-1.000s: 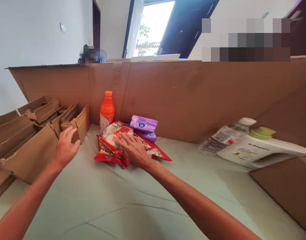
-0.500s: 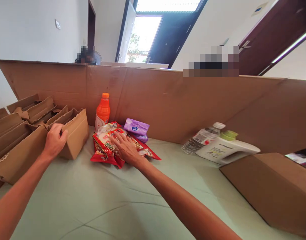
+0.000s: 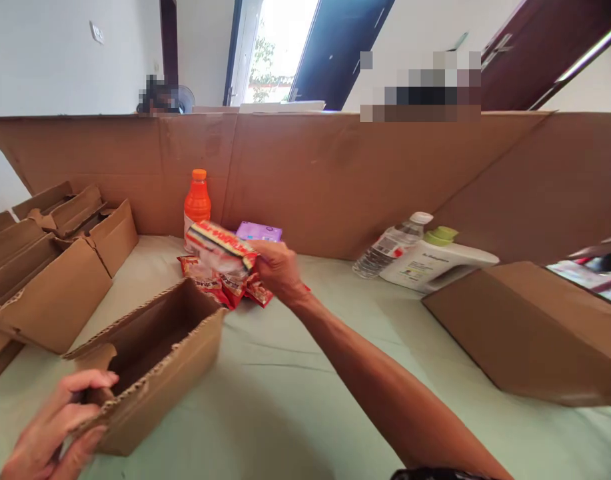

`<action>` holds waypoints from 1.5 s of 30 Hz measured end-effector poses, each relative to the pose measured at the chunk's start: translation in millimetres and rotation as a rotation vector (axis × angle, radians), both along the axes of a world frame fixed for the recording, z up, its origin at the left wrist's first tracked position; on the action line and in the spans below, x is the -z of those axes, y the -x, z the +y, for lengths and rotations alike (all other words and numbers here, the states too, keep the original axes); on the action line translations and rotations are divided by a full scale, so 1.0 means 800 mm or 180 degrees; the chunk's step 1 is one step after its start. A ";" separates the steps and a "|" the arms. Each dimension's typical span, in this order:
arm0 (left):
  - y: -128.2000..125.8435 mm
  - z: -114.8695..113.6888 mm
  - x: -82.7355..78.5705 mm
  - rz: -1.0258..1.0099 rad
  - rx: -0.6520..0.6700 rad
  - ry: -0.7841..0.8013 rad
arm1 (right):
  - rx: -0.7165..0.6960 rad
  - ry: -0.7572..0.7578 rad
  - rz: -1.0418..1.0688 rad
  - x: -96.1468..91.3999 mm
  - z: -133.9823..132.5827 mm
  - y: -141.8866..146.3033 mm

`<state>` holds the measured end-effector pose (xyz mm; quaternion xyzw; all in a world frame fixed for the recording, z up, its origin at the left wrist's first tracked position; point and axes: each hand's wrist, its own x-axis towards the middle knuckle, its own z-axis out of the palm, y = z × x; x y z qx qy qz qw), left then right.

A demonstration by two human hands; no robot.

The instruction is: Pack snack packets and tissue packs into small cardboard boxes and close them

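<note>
My left hand (image 3: 60,423) grips the near end of an open, narrow cardboard box (image 3: 170,383), thumb outside and fingers over its edge. The inside of the box looks bare where it shows. My right hand (image 3: 280,270) is closed on one end of a red-and-white snack packet (image 3: 220,247), slightly blurred, held tilted above other red snack packets (image 3: 230,290) on the cloth. Behind it stands an upright orange drink bottle (image 3: 198,200). A purple tissue pack (image 3: 259,231) lies just beyond my right hand, partly hidden.
More open cardboard boxes (image 3: 60,287) stand at the left. A clear water bottle (image 3: 388,247) leans by a white jug with a green cap (image 3: 435,263) at the right, near a closed-sided cardboard box (image 3: 530,327). A cardboard wall (image 3: 310,180) runs behind; two blurred people are beyond it.
My left hand has pulled one narrow box away from the others, toward me. My right hand, earlier flat on the snack packets, has picked one up.
</note>
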<state>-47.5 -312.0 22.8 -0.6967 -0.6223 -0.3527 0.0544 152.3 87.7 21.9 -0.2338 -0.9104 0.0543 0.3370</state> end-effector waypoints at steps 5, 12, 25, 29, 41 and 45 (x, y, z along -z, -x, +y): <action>-0.052 0.071 -0.012 -0.0194 0.1015 0.0409 | 0.0493 -0.0226 0.0531 -0.027 -0.038 -0.088; -0.050 0.134 -0.023 -0.0012 0.1408 0.0481 | 0.0374 0.0691 -0.0327 0.009 -0.060 -0.144; -0.044 0.134 -0.044 0.0855 0.0935 0.0446 | -0.0994 0.0452 -0.1055 -0.045 -0.186 -0.190; -0.045 0.130 -0.036 0.0960 0.0985 0.0080 | -0.1151 0.0660 -0.0691 -0.040 -0.186 -0.206; -0.049 0.114 -0.014 0.0988 0.0786 0.0141 | 0.0050 0.1256 -0.1332 0.011 0.042 -0.104; -0.064 0.106 -0.011 0.0642 0.0537 0.0186 | -0.0140 0.1350 -0.1515 0.025 0.045 -0.095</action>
